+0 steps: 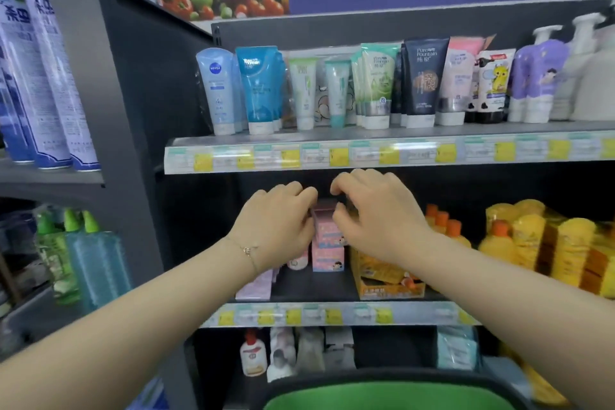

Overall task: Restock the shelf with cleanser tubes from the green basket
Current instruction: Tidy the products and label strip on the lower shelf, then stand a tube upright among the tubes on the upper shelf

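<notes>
A row of cleanser tubes [376,86] stands on the upper shelf [332,156], running from 11 o'clock to 1 o'clock in the view. Each tube is upright on its cap, long axis vertical, crimped end pointing up and printed face turned outward. The tubes are packed side by side, some with more behind them. The green basket [382,401] shows only as a curved rim at 6 o'clock, and what is inside it is hidden. Neither hand holds a tube. Both hands are at the centre of the view, one level down, at a stack of small boxes on the middle shelf [312,289]. The left hand [279,223] curls its fingers [299,191] round the left side of the top pink box [324,228]. The right hand [379,216] arches over the box's right side with its thumb close against it, but whether it grips is not clear. The step appears to be straightening this stack. To do it well, square the box on the one beneath and let go gently so nothing tips. A tube from the basket would best go cap down into its matching column, label out. Yellow bottles [532,243] fill the middle shelf at 3 o'clock, and tall spray cans [40,76] stand at 9 to 10 o'clock.
</notes>
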Demonstrator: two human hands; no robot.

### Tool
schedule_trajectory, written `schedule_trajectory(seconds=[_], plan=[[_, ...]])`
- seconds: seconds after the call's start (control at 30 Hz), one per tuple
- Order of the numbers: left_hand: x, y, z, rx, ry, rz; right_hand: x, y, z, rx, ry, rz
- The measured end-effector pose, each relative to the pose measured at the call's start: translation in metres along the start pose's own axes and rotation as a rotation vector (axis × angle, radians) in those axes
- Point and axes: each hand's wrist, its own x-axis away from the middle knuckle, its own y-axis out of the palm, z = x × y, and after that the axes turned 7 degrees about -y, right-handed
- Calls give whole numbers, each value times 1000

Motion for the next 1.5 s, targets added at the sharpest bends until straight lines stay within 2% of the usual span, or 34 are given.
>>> schedule_trajectory(seconds=[0.37,0.63,0.93,1.17,1.5], plan=[[76,70,58,103,-65,-325,122,33,8,-36,33,-286],[115,105,94,212,-112,-466,189,59,-2,-236,212,-430],[154,148,133,330,-148,-774,237,87,-6,-321,351,-745],[180,185,145,381,-240,-980,262,103,-11,-346,328,-871],[239,237,156,435,-461,-1277,277,124,-19,-368,235,-1071]])
